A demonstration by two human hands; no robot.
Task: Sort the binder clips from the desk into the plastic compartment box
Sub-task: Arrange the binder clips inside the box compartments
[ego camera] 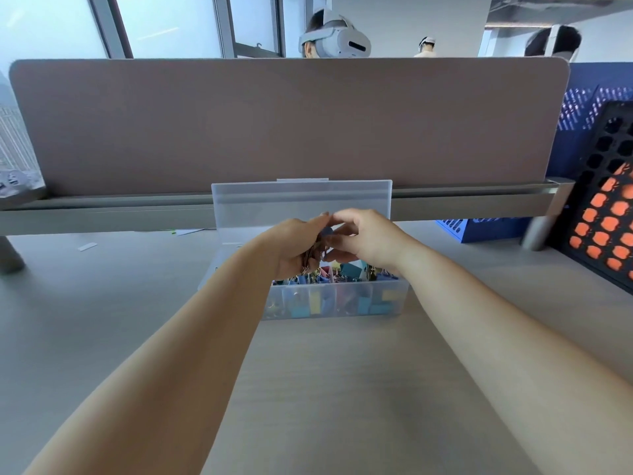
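1. Because the binder clips are small, light and stiff, with sprung wire handles, they probably snag on one another. The folded coloured body looks a surer place to pinch than the loose handles.
2. Most of them lie heaped in the near compartments of the plastic compartment box. The box stands at the middle of the far edge of the counter, its lid raised against the divider panel.
3. The left hand hangs over the box, curled round a bunch of clips whose wire handles show below the palm.
4. The right hand meets it fingertip to fingertip with fingers bent. I cannot tell whether it pinches a clip.
5. The left forearm covers the box's left compartments and both hands cover the rear ones. The frosted front wall blurs the clips behind it, so their sizes and number stay unclear. Whether any clips lie on the counter behind the arms cannot be seen.
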